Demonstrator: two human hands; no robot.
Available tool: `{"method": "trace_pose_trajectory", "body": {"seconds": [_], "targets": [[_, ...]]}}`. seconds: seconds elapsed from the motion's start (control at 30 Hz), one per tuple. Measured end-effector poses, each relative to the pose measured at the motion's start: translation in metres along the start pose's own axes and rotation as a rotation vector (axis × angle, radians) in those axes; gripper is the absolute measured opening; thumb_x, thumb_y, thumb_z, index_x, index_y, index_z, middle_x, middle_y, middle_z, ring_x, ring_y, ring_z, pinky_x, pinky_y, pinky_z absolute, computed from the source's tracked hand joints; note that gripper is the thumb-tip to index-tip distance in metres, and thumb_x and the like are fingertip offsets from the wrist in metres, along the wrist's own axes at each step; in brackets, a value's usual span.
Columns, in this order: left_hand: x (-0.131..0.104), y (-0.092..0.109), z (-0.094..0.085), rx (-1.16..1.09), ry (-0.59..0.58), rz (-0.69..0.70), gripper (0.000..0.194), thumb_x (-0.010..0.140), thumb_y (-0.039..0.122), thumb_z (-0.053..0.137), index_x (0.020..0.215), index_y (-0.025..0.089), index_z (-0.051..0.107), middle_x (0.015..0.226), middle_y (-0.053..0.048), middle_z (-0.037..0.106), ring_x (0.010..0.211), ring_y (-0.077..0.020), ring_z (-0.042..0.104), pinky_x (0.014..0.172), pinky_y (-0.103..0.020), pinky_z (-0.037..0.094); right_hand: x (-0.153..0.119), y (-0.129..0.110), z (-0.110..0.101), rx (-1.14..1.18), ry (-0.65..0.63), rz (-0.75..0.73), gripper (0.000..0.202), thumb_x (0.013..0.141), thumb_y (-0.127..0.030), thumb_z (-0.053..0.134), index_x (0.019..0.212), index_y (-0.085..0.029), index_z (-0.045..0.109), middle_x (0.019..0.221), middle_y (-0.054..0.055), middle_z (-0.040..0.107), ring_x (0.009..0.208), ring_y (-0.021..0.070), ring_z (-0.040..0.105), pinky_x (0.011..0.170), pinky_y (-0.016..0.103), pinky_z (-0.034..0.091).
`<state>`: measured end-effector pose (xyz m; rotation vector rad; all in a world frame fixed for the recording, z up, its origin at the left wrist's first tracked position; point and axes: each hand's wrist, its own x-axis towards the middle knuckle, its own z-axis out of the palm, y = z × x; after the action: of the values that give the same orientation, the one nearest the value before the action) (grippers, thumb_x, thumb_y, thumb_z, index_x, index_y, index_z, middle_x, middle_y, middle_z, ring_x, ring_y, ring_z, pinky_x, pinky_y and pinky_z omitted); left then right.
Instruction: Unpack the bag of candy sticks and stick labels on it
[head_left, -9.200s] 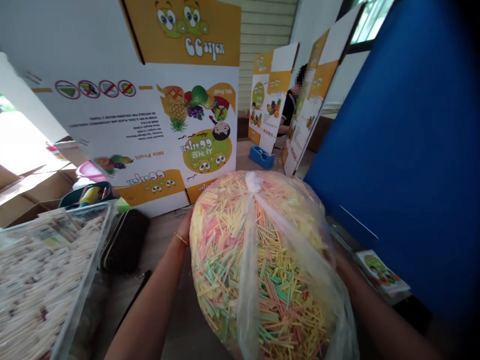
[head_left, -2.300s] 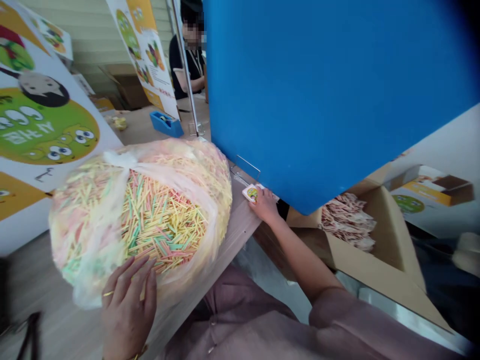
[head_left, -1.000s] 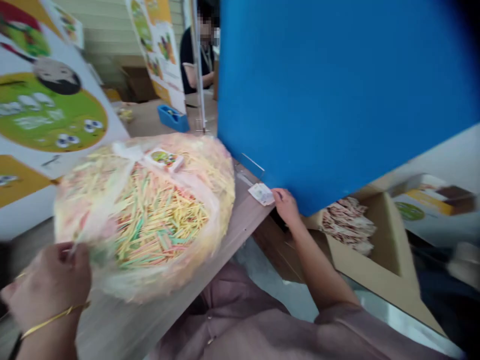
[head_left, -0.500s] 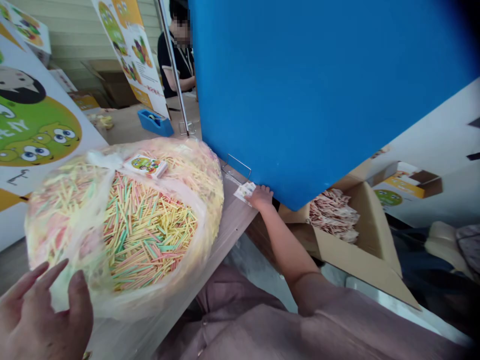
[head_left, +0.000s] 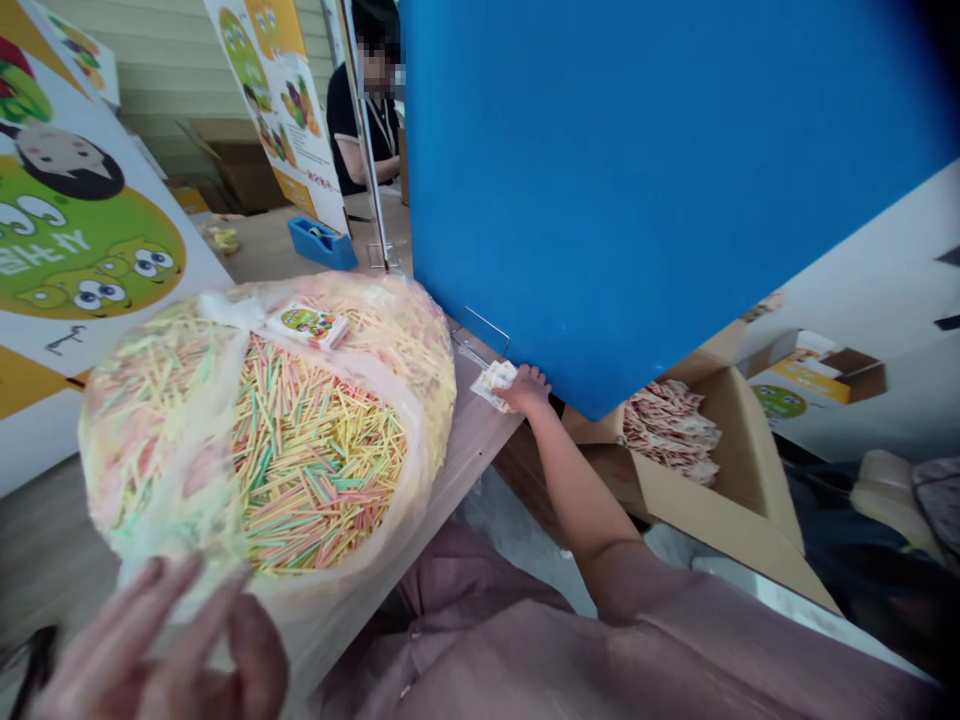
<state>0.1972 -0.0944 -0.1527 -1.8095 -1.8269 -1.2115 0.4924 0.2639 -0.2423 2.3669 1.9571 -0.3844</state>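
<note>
We have a large, rounded, translucent plastic bag [head_left: 420, 420] of thin pink, yellow and green sticks [head_left: 322, 460] lying on the wood-grain table [head_left: 480, 430]. A small white stack with a colourful fruit print [head_left: 309, 325] lies on top of it, beside the bunched plastic.

Our left hand [head_left: 172, 650], blurred, is near the bag's lower left edge, its grip apart, the fingers spread with nothing between them. Our right hand [head_left: 527, 390] touches some small, pale printed cards [head_left: 491, 385] at the table's edge, right of the bag; we cannot tell whether its grip is closed on them.

Just behind the cards are a thin wire stand [head_left: 484, 330] and a tall blue panel [head_left: 637, 180]. Beyond the bag we see a blue tape dispenser [head_left: 322, 243] and a seated person in a dark top [head_left: 367, 130]. To our right, an open brown carton [head_left: 757, 480] holds a heap of reddish-white packets [head_left: 670, 432].
</note>
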Motion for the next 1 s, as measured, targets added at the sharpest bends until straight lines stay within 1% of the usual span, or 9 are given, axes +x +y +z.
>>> {"method": "trace_pose_trajectory", "body": {"seconds": [0.03,0.1,0.27,0.4,0.53,0.67,0.73,0.83,1.0], "targets": [[0.002,0.013,0.006,-0.005,0.002,0.114,0.085,0.075,0.007,0.071,0.147,0.045,0.048,0.143,-0.005,0.056,0.134,-0.0375,0.052,0.112,-0.066,0.042,-0.002,-0.001,0.001,0.007,0.006,-0.007,0.083,0.084,-0.057,0.070,0.146,-0.010,0.041,0.149,0.026,0.044,0.140,0.0375,0.043,0.108,0.048,0.037],[0.005,0.036,0.025,-0.058,-0.017,0.258,0.074,0.075,0.003,0.071,0.141,0.035,0.057,0.122,-0.008,0.068,0.121,-0.0333,0.063,0.101,-0.056,0.054,-0.004,-0.002,0.002,0.023,-0.008,-0.019,0.081,0.085,-0.054,0.070,0.147,-0.012,0.038,0.146,0.026,0.047,0.136,0.0373,0.048,0.106,0.050,0.039],[-0.003,0.066,0.079,-0.192,-0.210,0.328,0.043,0.088,0.003,0.062,0.126,0.021,0.063,0.116,-0.008,0.075,0.120,-0.0272,0.065,0.103,-0.047,0.055,0.003,0.006,-0.001,0.087,-0.109,-0.040,0.080,0.086,-0.052,0.069,0.149,-0.013,0.039,0.136,0.023,0.060,0.129,0.0337,0.057,0.101,0.045,0.044],[-0.019,0.066,0.095,-0.237,-0.308,0.331,0.037,0.092,0.003,0.059,0.125,0.018,0.064,0.119,-0.008,0.075,0.124,-0.0254,0.063,0.107,-0.046,0.052,0.004,0.013,-0.004,0.126,-0.104,-0.050,0.074,0.085,-0.048,0.070,0.145,-0.011,0.047,0.142,0.024,0.057,0.136,0.0360,0.052,0.106,0.046,0.042],[-0.029,0.057,0.088,-0.227,-0.307,0.289,0.039,0.091,0.002,0.059,0.127,0.016,0.063,0.122,-0.009,0.073,0.127,-0.0262,0.060,0.107,-0.046,0.051,-0.006,0.006,-0.001,0.179,-0.017,-0.090,0.064,0.088,-0.033,0.068,0.145,-0.013,0.049,0.151,0.023,0.049,0.143,0.0371,0.043,0.113,0.051,0.035],[-0.032,0.054,0.073,-0.209,-0.221,0.229,0.041,0.088,-0.002,0.061,0.126,0.014,0.064,0.119,-0.012,0.072,0.127,-0.0270,0.059,0.107,-0.046,0.050,-0.019,-0.003,0.004,0.308,0.012,-0.149,0.056,0.086,-0.017,0.065,0.140,-0.015,0.053,0.136,0.020,0.063,0.134,0.0357,0.053,0.116,0.057,0.028],[-0.033,0.056,0.064,-0.201,-0.158,0.193,0.041,0.087,-0.003,0.061,0.124,0.013,0.064,0.119,-0.013,0.072,0.128,-0.0275,0.059,0.108,-0.048,0.049,-0.024,-0.002,0.003,0.408,0.001,-0.169,0.053,0.083,-0.014,0.064,0.135,-0.014,0.056,0.129,0.020,0.067,0.129,0.0352,0.057,0.114,0.056,0.032],[-0.037,0.052,0.047,-0.189,-0.056,0.121,0.039,0.086,-0.004,0.059,0.121,0.013,0.065,0.117,-0.013,0.071,0.127,-0.0282,0.060,0.106,-0.048,0.051,-0.024,0.000,0.001,0.592,-0.020,-0.188,0.049,0.077,-0.013,0.066,0.125,-0.015,0.060,0.124,0.020,0.069,0.123,0.0335,0.061,0.104,0.048,0.046],[-0.063,0.028,0.014,-0.071,0.127,-0.123,0.041,0.085,-0.003,0.062,0.121,0.016,0.067,0.114,-0.012,0.073,0.121,-0.0272,0.065,0.104,-0.048,0.051,-0.022,0.001,-0.010,0.933,-0.015,-0.187,0.036,0.079,-0.018,0.059,0.115,-0.013,0.062,0.112,0.015,0.074,0.108,0.0271,0.070,0.083,0.038,0.059]]}}
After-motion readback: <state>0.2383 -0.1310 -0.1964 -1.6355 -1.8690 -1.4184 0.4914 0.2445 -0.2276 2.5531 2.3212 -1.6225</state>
